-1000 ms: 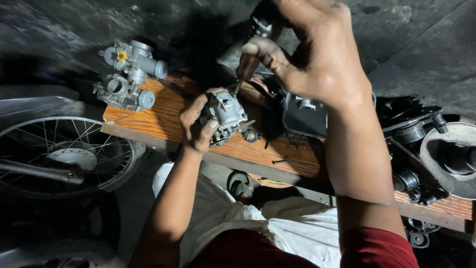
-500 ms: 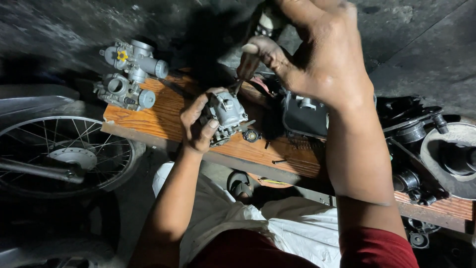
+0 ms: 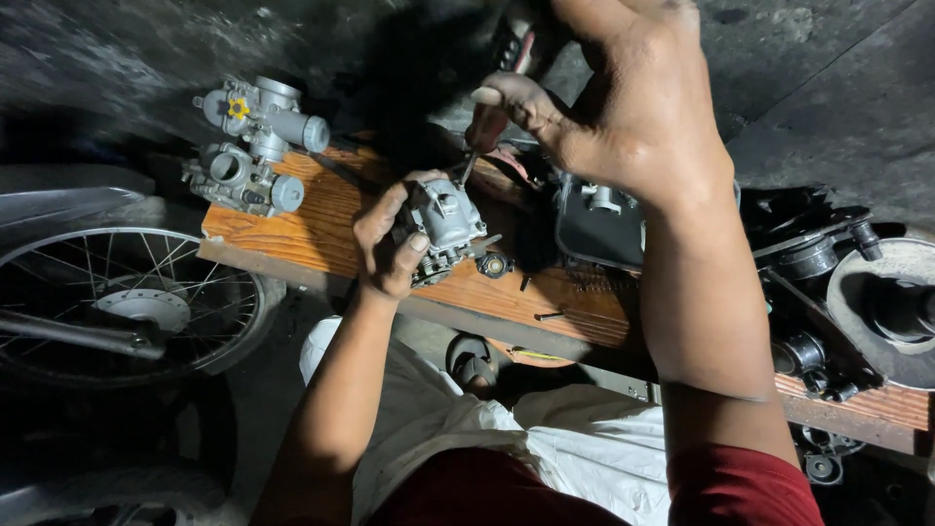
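Hardly anything has moved since a second ago: my right hand has crept slightly toward twelve o'clock, closed around a screwdriver whose tip sits on the carburetor. My left hand wraps that carburetor at its nine o'clock side, tilted above the wooden counter. If I bear down off-axis, I reckon the tip could skip out and strip the screw or jab my fingers. A small brass part lies just at four o'clock and might get knocked off.
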